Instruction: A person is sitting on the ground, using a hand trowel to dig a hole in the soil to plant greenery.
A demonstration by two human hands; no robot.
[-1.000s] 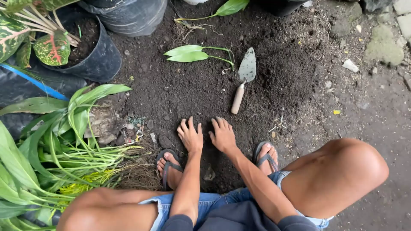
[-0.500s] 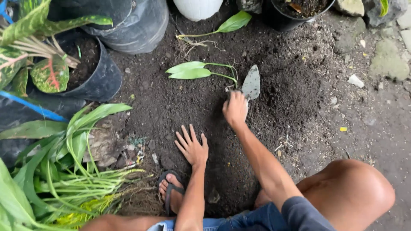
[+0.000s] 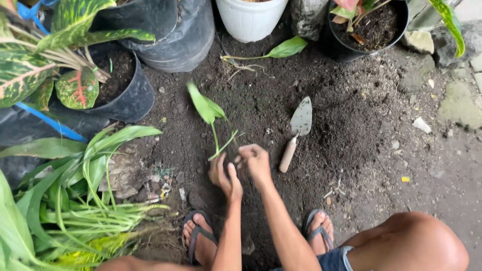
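Note:
My right hand [image 3: 254, 159] and my left hand [image 3: 224, 176] meet over the dark soil [image 3: 346, 120], both closed around the base of a small green seedling [image 3: 210, 114]. Its stems rise up and left from my fingers, with two long leaves at the top. A trowel [image 3: 296, 131] with a wooden handle and a grey blade lies flat on the soil just right of my right hand, untouched. A second uprooted seedling [image 3: 281, 50] lies farther back near the pots.
A black pot [image 3: 131, 98] with a red-and-green leafed plant stands at the left, black bags behind it. A white pot [image 3: 250, 21] and another black pot [image 3: 369, 30] stand at the back. A heap of long-leafed plants [image 3: 75, 190] lies left. My sandalled feet [image 3: 198, 236] rest below.
My right hand reached out to the seedling by the trowel, picked it up and brought it back toward me. My left hand left the soil and joined it on the stem.

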